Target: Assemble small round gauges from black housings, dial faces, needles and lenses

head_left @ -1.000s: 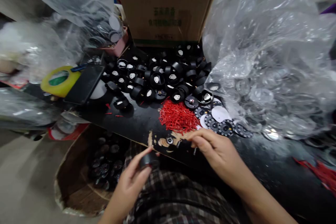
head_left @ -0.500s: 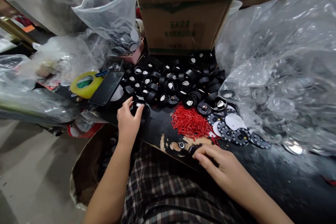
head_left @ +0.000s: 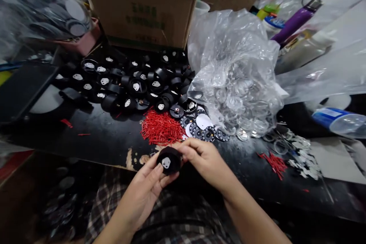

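My left hand (head_left: 148, 181) is closed around a round black housing (head_left: 172, 157) with a white plate on its face, held above the front edge of the table. Beside the housing's right rim, my right hand (head_left: 204, 156) pinches thumb and forefinger together; whatever lies between them is too small or hidden to name. Just beyond the hands lies a heap of thin red pieces (head_left: 161, 127). Black-and-white printed dials (head_left: 197, 131) overlap to the right of that heap. Many similar black housings (head_left: 137, 85) crowd the table behind it.
Clear round covers fill a plastic bag (head_left: 233, 91) on the right. Farther right are more red pieces (head_left: 274, 164), white flat parts (head_left: 305, 156) and a clear cup (head_left: 341, 122). A cardboard box (head_left: 143, 11) stands behind; a dark flat device (head_left: 28, 85) lies left.
My left hand has picked up a black housing from the table's left and brought it to my right hand. The view has swung to the right.
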The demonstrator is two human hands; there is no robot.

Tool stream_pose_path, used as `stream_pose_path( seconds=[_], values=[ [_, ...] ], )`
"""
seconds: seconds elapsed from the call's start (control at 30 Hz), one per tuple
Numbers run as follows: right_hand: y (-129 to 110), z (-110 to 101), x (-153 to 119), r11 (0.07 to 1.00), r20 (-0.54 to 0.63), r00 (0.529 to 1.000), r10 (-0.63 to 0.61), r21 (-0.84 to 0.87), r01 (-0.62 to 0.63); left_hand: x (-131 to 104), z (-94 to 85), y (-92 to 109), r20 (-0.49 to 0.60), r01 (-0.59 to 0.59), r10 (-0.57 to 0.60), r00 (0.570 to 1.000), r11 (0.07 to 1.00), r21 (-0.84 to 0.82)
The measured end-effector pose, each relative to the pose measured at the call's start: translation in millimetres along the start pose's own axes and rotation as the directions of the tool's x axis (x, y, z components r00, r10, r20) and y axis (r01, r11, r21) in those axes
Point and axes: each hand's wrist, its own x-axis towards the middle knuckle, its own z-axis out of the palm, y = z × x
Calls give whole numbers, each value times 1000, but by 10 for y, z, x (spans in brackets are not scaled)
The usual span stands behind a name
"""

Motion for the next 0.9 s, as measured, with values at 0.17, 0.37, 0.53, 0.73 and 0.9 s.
stream_pose_path(
  seconds=[0.17, 0.37, 0.53, 0.73, 0.9],
  values=[
    [347, -442, -69, 771, -332, 936, -116, -625, -126, 5, 78, 19, -34, 30, -35, 999, 992, -120],
    [467, -540, -91, 846, -427, 899, -100, -512, -149, 31, 155, -70, -18, 40, -43, 999, 988, -146],
    [452, -688, -90, 938, -477, 879, -19, -313, -149, 39, 137, -59, -48, 3, -10, 999, 990, -143],
    [269, -578, -153, 911, -371, 905, -209, -411, 42, 76, 178, -56, -38, -103, 100, 994, 989, -107],
    [28, -120, -141, 977, 11, 999, 32, -210, -29, 82, 240, -38, 54, -239, 240, 969, 971, -27]
  ],
)
